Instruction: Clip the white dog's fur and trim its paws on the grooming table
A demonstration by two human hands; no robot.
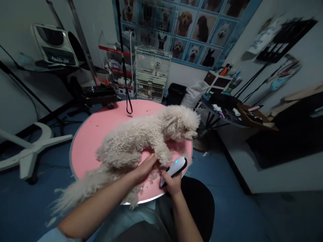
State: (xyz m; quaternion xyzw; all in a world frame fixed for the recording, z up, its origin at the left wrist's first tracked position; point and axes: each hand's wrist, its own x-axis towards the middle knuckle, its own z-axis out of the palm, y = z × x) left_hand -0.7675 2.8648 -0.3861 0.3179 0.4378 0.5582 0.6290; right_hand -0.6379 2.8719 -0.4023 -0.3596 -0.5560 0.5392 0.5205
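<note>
Pink grooming table (88, 134) bears a white curly-coated dog (136, 141), lying with its head toward the right edge. The person's left hand (145, 168) has its fingers wrapped around the dog's front leg. Just beside the paw, the right hand (173, 183) is clenched on a white-and-black clipper (176, 167). A black grooming loop (129, 107) hangs above.

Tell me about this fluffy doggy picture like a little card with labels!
dog: white and curly, lying on the table, head to the right
table: round and pink, with loose fur tufts near the hands
left hand: fingers wrapped round the front leg
right hand: grips a white and black clipper with a blue light, beside the paw
above: a black loop hangs over the table
behind: wire cages and a poster of dog pictures
</note>
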